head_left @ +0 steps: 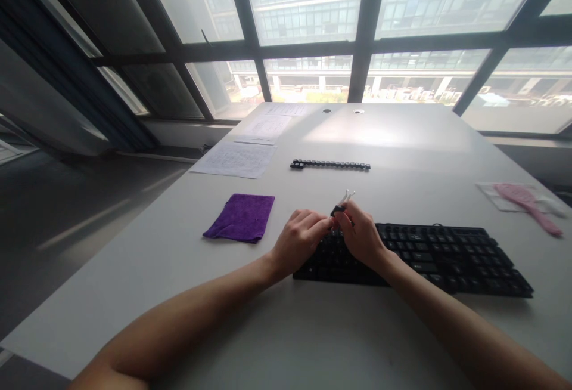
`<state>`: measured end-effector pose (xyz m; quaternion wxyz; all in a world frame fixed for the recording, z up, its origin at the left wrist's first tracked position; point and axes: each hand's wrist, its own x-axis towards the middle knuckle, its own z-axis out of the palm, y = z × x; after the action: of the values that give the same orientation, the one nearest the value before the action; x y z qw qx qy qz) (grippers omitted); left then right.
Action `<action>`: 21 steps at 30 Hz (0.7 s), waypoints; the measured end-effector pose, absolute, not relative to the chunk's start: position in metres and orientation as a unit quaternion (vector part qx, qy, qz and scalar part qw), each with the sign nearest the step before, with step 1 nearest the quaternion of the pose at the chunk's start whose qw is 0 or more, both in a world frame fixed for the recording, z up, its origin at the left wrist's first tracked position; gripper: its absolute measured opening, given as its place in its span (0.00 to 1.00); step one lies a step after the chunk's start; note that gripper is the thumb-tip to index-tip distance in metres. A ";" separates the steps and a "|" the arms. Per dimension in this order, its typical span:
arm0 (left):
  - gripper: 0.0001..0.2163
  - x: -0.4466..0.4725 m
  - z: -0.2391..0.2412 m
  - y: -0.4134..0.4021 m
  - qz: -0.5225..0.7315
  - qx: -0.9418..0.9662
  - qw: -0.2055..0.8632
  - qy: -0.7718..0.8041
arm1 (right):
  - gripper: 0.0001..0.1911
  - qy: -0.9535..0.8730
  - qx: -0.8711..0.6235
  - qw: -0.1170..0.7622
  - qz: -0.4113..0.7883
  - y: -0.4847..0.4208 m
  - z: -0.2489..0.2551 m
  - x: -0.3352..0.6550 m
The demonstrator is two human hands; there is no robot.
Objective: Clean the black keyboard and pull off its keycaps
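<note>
A black keyboard lies on the white table, and both my hands are over its left end. My right hand is closed around a keycap puller, whose thin metal wire ends stick up above the fingers. A small black piece shows between the two hands; whether it is a keycap or the puller's handle I cannot tell. Fingers curled and tips pinched, my left hand meets the right hand at that piece. What lies in its fingertips is mostly hidden. Beyond the hands, removed black keycaps stand in a row.
Left of the keyboard lies a folded purple cloth. Sheets of written paper run along the table's left edge. At the far right a pink hairbrush rests partly on a white packet. Large windows stand behind the table.
</note>
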<state>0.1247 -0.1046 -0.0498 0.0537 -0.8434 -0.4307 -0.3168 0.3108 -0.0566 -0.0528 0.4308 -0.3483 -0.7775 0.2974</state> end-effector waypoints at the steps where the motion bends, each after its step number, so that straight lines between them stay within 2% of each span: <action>1: 0.06 0.125 -0.050 -0.104 -0.315 -0.845 0.063 -0.427 | 0.10 -0.775 -0.346 0.432 0.304 -0.057 -0.053 0.311; 9: 0.06 0.125 -0.046 -0.105 -0.340 -0.821 0.129 -0.440 | 0.08 -0.779 -0.368 0.408 0.301 -0.056 -0.053 0.308; 18: 0.08 0.123 -0.050 -0.105 -0.357 -0.836 0.083 -0.408 | 0.09 -0.769 -0.360 0.416 0.326 -0.055 -0.053 0.308; 21: 0.07 0.113 -0.042 -0.090 -0.390 -0.805 0.055 -0.444 | 0.09 -0.746 -0.364 0.433 0.352 -0.054 -0.053 0.307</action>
<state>0.1130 -0.0896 -0.0419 0.0554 -0.8050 -0.4439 -0.3897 0.3069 -0.0544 -0.0532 0.4332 -0.3636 -0.7459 0.3518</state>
